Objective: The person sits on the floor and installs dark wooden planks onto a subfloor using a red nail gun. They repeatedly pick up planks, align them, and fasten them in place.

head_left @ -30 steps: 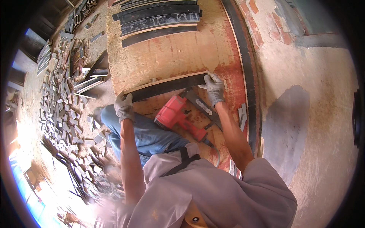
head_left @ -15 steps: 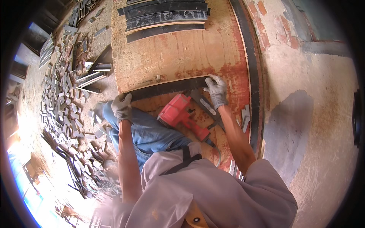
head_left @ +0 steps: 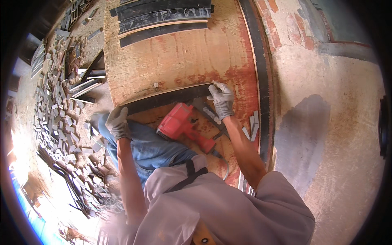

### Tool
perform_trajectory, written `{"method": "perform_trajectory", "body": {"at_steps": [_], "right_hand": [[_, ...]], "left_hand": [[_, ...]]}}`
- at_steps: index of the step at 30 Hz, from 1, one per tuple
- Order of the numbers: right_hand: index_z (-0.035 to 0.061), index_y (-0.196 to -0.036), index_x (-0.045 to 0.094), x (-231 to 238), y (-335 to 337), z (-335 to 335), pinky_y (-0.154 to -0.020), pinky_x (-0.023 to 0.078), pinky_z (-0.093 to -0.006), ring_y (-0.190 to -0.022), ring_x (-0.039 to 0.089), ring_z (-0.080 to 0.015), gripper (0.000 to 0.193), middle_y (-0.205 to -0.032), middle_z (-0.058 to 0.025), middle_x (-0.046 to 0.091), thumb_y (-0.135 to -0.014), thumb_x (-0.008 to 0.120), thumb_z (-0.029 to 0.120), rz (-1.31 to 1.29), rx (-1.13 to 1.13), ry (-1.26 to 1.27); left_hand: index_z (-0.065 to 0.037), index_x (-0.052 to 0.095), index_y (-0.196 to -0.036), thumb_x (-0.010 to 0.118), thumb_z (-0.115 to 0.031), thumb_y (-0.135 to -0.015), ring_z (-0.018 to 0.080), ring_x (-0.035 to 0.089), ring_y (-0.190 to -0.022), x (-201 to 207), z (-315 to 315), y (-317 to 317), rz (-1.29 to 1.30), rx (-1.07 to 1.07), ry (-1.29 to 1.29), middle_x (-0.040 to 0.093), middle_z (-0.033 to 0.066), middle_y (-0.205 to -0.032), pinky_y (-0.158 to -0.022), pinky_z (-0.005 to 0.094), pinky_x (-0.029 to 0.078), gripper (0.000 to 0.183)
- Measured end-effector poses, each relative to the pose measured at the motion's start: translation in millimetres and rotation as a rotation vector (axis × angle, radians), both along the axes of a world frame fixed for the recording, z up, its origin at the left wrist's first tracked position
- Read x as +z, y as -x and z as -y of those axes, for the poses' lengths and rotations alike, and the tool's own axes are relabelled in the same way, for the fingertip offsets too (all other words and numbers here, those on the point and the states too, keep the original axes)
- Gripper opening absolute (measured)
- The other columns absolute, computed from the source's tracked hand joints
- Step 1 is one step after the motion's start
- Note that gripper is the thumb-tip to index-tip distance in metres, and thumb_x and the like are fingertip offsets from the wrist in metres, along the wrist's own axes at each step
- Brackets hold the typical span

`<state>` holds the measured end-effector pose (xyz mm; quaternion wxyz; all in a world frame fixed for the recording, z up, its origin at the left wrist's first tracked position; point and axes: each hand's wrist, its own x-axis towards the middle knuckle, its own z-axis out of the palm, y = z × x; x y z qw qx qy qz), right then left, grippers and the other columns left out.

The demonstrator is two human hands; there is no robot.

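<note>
A long, narrow black-faced wooden strip [head_left: 171, 96] with a pale edge spans the space between my two gloved hands. My left hand [head_left: 118, 121] is closed round its left end, beside my bent knee. At the other end, the fingers of my right hand [head_left: 222, 99] pinch the strip, which tilts up toward the right. Just below the strip a red nail gun [head_left: 179, 122] with a dark magazine [head_left: 207, 113] lies on the large wooden board [head_left: 171, 65]. A thin hose runs from its handle toward my body.
Several black strips [head_left: 163, 30] lie stacked at the far end of the board. A long dark strip [head_left: 263, 77] lines the board's right edge, near a stained wall [head_left: 302, 134]. Many small offcuts [head_left: 61, 118] are heaped on the floor at left. Short pale pieces [head_left: 254, 125] lie beside my right forearm.
The whole view has shifted, so the scene sits further left. My left hand and the strip's left end have come slightly nearer to me. Both hands keep their grip; the nail gun stays put.
</note>
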<state>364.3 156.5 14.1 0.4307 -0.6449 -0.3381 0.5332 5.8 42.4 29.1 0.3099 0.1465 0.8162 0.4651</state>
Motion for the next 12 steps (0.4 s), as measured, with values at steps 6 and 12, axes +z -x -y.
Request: {"method": "perform_trajectory", "body": {"at_steps": [6, 12], "right_hand": [[-0.0032, -0.114, 0.068, 2.2, 1.3, -3.4, -0.052, 0.057, -0.0224, -0.07, 0.065, -0.009, 0.024, -0.099, -0.0077, 0.071, -0.092, 0.072, 0.006, -0.004, -0.009, 0.027], [-0.0025, -0.117, 0.068, -9.9, 5.2, -4.1, -0.054, 0.058, -0.0224, -0.074, 0.068, -0.0107, 0.026, -0.1, -0.0078, 0.071, -0.093, 0.071, 0.007, -0.052, 0.018, 0.037]], "left_hand": [[0.006, 0.072, -0.114, 0.083, -0.004, -0.078, 0.0167, 0.07, -0.09, -4.8, 4.6, 2.3, -0.015, 0.016, -0.002, 0.076, 0.0129, -0.102, -0.083, 0.027, 0.055, 0.039], [0.005, 0.073, -0.113, 0.082, -0.009, -0.08, 0.0171, 0.069, -0.091, -15.6, 9.8, 10.3, -0.059, -0.016, 0.003, 0.076, 0.012, -0.102, -0.086, 0.0266, 0.054, 0.037]]}}
